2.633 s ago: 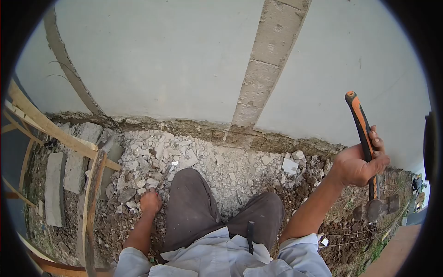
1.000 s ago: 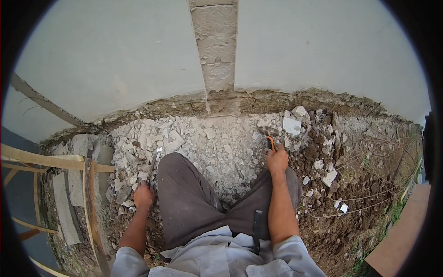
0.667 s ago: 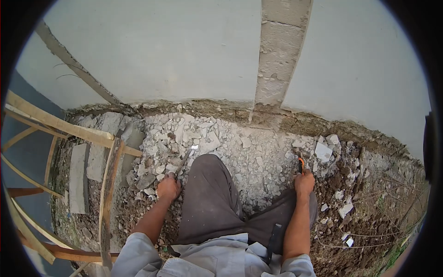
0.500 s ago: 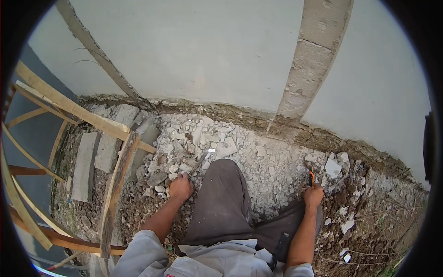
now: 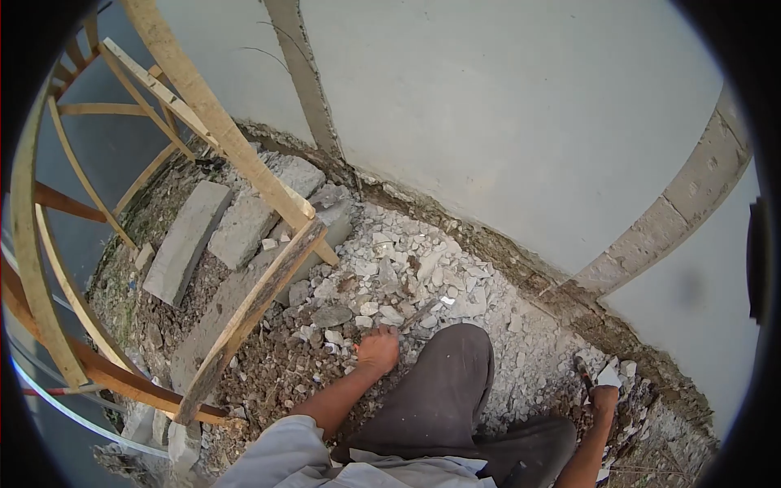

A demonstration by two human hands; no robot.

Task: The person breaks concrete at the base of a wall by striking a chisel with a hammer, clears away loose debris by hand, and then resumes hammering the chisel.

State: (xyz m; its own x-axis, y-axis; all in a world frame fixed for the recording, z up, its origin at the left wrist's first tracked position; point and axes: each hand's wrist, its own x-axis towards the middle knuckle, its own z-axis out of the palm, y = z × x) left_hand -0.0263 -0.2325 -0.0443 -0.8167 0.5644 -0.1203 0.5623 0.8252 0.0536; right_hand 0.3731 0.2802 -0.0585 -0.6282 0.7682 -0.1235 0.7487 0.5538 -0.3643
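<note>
While the person's left hand (image 5: pixel 378 350) sits low at the edge of the rubble (image 5: pixel 529 358), its fingers are curled closed around the near end of a thin dark rod (image 5: pixel 421 315), which slants away over the broken stones. The right hand (image 5: pixel 604 397) is well apart from it, past the knees, closed on a hammer (image 5: pixel 584 374); much of the hammer is hidden by the fist, and a dark part reaches out over the rubble. A white chunk (image 5: pixel 608 374) lies just beside that fist.

Around the left hand there is plenty of clutter. A flat grey stone (image 5: pixel 332 315) lies near its fingers, and brown soil (image 5: pixel 268 366) spreads beside the forearm. Farther left, a rough-edged board (image 5: pixel 252 321) slants between the left arm and the concrete blocks (image 5: pixel 187 244), meeting a long plank (image 5: pixel 203 98) at a corner above the stones. Together these timbers crowd that side and cover part of the blocks. Ahead, a pale wall (image 5: pixel 488 122) closes off the far side, with a crumbling ledge (image 5: pixel 455 228) along its foot and a bare strip (image 5: pixel 675 203) running up it. The left knee (image 5: pixel 460 358) rises between the two hands.
</note>
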